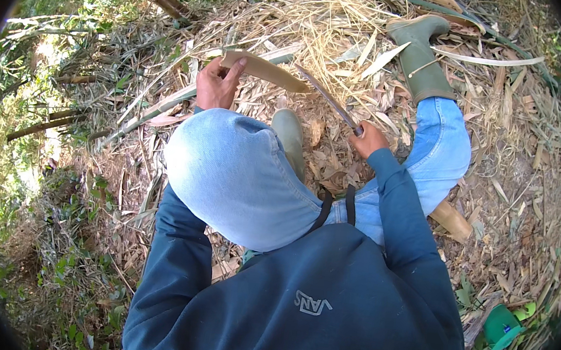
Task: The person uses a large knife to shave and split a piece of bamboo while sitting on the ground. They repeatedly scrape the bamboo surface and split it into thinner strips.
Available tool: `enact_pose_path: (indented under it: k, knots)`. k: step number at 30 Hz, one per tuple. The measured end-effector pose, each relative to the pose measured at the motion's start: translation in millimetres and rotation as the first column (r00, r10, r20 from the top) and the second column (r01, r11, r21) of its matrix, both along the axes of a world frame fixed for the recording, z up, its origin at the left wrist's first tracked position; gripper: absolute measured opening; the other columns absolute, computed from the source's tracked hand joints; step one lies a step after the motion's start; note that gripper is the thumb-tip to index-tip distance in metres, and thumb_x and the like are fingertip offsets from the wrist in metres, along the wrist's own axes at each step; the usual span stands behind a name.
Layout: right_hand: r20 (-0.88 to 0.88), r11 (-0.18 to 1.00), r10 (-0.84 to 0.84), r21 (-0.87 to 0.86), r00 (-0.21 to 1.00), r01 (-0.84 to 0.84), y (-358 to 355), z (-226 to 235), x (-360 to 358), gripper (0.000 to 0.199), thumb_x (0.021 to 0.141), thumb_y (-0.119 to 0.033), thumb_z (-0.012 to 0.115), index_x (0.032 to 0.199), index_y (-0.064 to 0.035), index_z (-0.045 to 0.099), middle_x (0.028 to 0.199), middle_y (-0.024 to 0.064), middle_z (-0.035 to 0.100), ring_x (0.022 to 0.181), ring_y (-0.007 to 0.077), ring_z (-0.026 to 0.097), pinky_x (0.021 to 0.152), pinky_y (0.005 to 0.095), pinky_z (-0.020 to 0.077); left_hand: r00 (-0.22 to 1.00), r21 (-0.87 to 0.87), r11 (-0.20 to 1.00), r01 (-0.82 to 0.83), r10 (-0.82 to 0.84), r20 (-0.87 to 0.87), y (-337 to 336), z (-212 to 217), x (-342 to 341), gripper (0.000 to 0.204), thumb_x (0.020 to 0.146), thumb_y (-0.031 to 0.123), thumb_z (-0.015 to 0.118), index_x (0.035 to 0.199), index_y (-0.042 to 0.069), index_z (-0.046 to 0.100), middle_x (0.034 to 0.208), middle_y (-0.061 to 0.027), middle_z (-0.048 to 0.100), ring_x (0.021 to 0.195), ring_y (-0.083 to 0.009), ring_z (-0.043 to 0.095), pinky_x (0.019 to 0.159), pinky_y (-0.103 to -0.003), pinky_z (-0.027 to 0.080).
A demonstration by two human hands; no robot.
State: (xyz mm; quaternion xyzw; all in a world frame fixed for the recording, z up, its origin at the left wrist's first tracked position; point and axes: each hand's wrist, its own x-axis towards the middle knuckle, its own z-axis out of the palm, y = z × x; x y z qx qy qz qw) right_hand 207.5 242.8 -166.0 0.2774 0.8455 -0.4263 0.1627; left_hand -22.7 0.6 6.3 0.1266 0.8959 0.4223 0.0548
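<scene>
My left hand (pixel 218 87), beyond my raised left knee, is closed on one end of a broad, tan, slightly curved bamboo piece (pixel 271 73), thumb on top. The piece points to the right. In my right hand (pixel 369 140) is the handle of a long, narrow knife (pixel 331 101). Its dark blade slants up and left, and its tip lies close to the right end of the bamboo piece. Whether the two touch I cannot tell. The fingers of my right hand are wrapped round the handle, which they mostly hide.
Pale straw-like shavings (pixel 328 28) lie heaped ahead. A green bamboo pole (pixel 158 108) slants across the ground at left. My green boots (pixel 421 60) rest on dry leaves. A cut pole (pixel 452 220) juts out beneath my right leg. A green cap (pixel 502 328) lies at lower right.
</scene>
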Motion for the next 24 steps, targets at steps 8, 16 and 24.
enact_pose_path:
  k: [8,16,24]
  knots:
    - [-0.280,0.960,-0.222,-0.230,0.934,0.159,-27.0,-2.1,-3.8,0.033,0.075,-0.031,0.067,0.083,0.0000,0.061,0.077,0.0185,0.065,0.072,0.0324,0.064,0.069,0.0402,0.0490,0.991,-0.206,0.974,0.092,-0.109,-0.072,7.8,-26.9,-12.7,0.037,0.088,0.034,0.069,0.100,-0.001,0.070,0.073,-0.0116,0.070,0.062,-0.0180,0.065,0.059,-0.032,0.051]
    - [-0.418,0.906,-0.248,-0.419,0.874,0.057,-75.2,130.8,-48.7,0.031,0.079,-0.027,0.072,0.082,0.0021,0.061,0.066,0.0121,0.061,0.062,0.0168,0.062,0.060,0.0331,0.0479,0.988,-0.127,0.980,0.151,-0.146,0.049,-9.4,-22.7,8.2,0.038,0.081,0.025,0.072,0.112,0.004,0.067,0.081,-0.0163,0.071,0.066,-0.0263,0.070,0.065,-0.036,0.054]
    - [-0.282,0.966,-0.057,-0.257,0.958,-0.018,-101.3,93.7,-66.2,0.031,0.077,-0.029,0.070,0.085,0.0004,0.063,0.067,0.0199,0.062,0.065,0.0361,0.064,0.061,0.0409,0.0497,0.978,0.078,0.995,0.055,-0.070,0.198,-38.4,-24.8,49.7,0.020,0.090,0.007,0.063,0.108,0.000,0.066,0.092,-0.0139,0.072,0.084,-0.0190,0.071,0.076,-0.029,0.058]
